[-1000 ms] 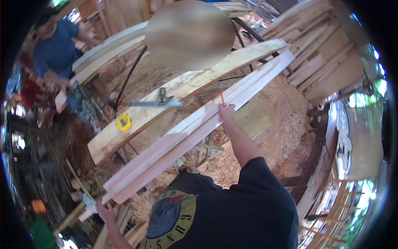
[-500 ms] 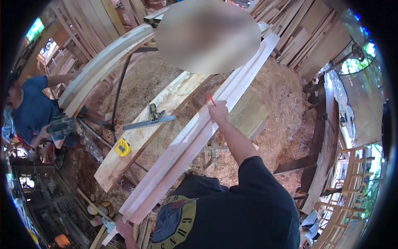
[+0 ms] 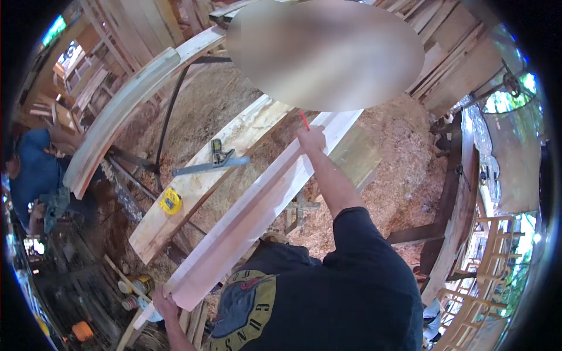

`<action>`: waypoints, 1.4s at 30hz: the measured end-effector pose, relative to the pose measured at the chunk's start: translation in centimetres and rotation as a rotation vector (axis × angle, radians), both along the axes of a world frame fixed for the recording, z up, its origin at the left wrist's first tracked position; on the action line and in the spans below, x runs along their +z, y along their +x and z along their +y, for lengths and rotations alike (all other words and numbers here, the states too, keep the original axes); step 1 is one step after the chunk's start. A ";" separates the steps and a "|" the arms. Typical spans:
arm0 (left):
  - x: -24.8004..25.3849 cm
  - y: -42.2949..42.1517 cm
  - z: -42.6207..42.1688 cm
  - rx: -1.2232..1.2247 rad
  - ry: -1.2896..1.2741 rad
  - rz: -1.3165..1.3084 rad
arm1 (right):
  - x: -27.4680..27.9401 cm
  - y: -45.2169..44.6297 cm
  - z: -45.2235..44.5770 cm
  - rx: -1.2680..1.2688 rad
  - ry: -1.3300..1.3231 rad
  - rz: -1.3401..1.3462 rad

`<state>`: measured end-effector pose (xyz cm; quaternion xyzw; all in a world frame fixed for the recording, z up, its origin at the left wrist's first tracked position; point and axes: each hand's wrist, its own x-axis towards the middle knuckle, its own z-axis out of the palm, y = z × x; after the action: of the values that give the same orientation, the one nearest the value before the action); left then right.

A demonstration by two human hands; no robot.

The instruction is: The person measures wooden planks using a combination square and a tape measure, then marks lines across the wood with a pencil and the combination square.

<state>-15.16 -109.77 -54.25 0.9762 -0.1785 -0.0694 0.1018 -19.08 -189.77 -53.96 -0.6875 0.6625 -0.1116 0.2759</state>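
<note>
A long, pale wooden beam with a groove along it runs diagonally in front of my body. My left hand is closed around its near lower end. Farther up, my right hand rests on the beam, its fingers closed on a red pencil pointing up and away. Beyond it lies a second, rougher plank. On that plank sit a yellow tape measure and a combination square with a metal blade. A blurred patch hides the beam's far end.
At left, a person in a blue shirt holds a power tool near a curved beam. Boards are stacked at the back right. Sawdust covers the ground. An orange object lies lower left.
The grooved beam has rolled, showing its faces at a different angle. My right hand has shifted slightly with the pencil. The other person's tool has moved down and left, away from the curved beam.
</note>
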 end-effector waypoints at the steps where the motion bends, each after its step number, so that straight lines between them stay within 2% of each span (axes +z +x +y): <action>1: 0.3 0.0 -0.2 0.004 0.003 0.010 | 0.4 -0.1 0.3 0.019 0.005 -0.008; 3: -0.5 0.1 0.1 0.032 0.008 0.030 | 0.1 -0.4 0.1 0.044 -0.020 0.014; 4: -0.6 0.1 0.3 0.064 0.033 0.062 | -1.2 -0.5 -0.7 0.050 -0.036 0.046; 5: -2.5 -0.3 1.7 0.059 0.043 -0.025 | -3.7 -0.7 -2.2 0.073 -0.045 0.077; 6: -1.3 0.0 0.7 0.034 0.223 0.082 | -4.5 -0.3 -2.7 0.108 -0.051 0.091; 8: -3.5 -0.1 2.0 0.075 0.161 0.053 | -4.9 -1.0 -3.3 0.165 -0.053 0.134; 9: -0.2 -0.1 -1.0 0.095 0.127 0.113 | -4.8 -1.1 -3.6 0.190 -0.045 0.150; 11: 0.2 -0.5 -1.3 0.156 0.108 0.165 | -4.4 -1.3 -4.0 0.220 -0.022 0.176; 14: -0.4 -1.2 -1.2 0.203 0.049 0.062 | -5.5 -1.4 -5.3 0.193 -0.045 0.187; 17: 1.6 -1.1 -4.3 0.194 -0.022 -0.080 | -3.1 -1.3 -4.0 0.188 -0.319 0.192; 20: 1.9 -2.3 -4.3 0.282 -0.141 -0.229 | -1.3 1.3 -1.5 0.552 -0.435 -0.044; 21: 1.4 -3.1 -4.4 0.331 -0.192 -0.283 | -1.1 2.9 -0.5 0.779 -0.462 -0.162; 23: 1.3 -5.2 -5.2 0.462 -0.304 -0.257 | -0.2 6.2 2.6 1.102 -0.608 -0.163; 26: 0.7 -8.4 -5.0 0.598 -0.402 -0.153 | 1.3 11.1 7.7 1.357 -0.485 -0.229; 29: -1.8 -13.4 -4.0 0.706 -0.386 -0.083 | 1.0 14.0 10.3 1.597 -0.490 -0.297; 33: -2.2 -18.4 -2.6 0.852 -0.302 0.181 | 0.2 15.2 10.1 1.678 -0.386 0.049; 37: -3.0 -21.9 -2.4 0.910 -0.281 0.301 | 0.9 15.0 9.8 1.739 -0.460 0.179; 42: -1.9 -21.9 -5.1 0.867 -0.235 0.331 | -0.7 14.6 8.3 1.792 -0.423 0.002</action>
<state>-37.01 -114.87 -56.19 0.9184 0.2570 -0.1543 0.2582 -4.43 -181.51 -54.64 -0.9798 -0.1520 0.0257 0.1272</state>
